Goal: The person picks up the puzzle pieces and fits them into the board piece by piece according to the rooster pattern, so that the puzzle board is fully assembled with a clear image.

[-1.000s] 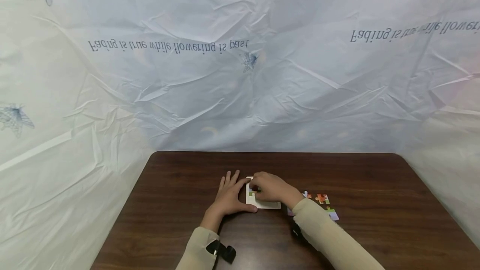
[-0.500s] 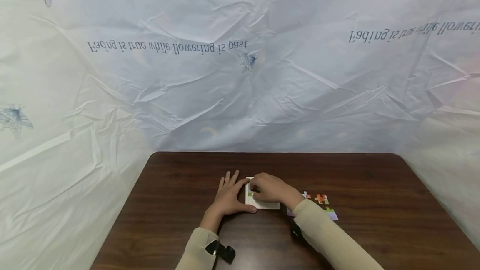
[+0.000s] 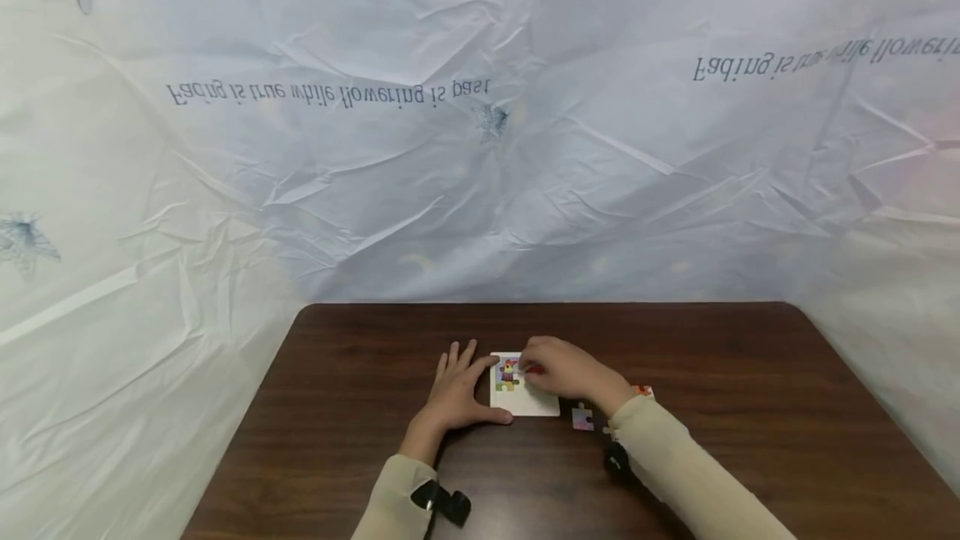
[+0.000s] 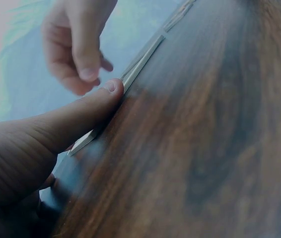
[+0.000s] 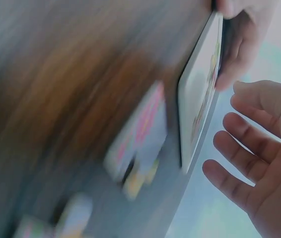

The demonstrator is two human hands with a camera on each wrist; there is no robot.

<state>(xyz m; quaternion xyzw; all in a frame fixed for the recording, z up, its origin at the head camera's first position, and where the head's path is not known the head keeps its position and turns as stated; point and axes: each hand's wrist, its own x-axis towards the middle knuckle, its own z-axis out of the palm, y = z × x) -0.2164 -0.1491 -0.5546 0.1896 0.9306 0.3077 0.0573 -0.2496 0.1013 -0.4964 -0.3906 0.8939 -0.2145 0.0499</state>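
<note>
A small white puzzle board [image 3: 540, 406] lies on the table, with coloured jigsaw pieces [image 3: 507, 372] in its far left part. My left hand [image 3: 457, 398] rests spread at its left side, thumb by the near corner and forefinger by the far one. The left wrist view has that thumb [image 4: 93, 109] pressed to the board's edge. Over the board's far right part is my right hand [image 3: 566, 367], partly hiding it; a red patch shows under its fingers. The right wrist view shows its fingers [image 5: 240, 158] loosely bent, thumb near the forefinger, no piece visible between them.
A loose purple jigsaw piece [image 3: 582, 418] lies just right of the board. Farther right, an orange piece [image 3: 642, 391] shows past the right sleeve [image 3: 682, 469], which covers others. A pale printed sheet [image 3: 420, 190] hangs behind the brown table [image 3: 360, 423].
My right hand has shifted right and back from the pieces in the board's far left, uncovering a colourful figure there. The right sleeve now covers more loose pieces. My left hand stays put.
</note>
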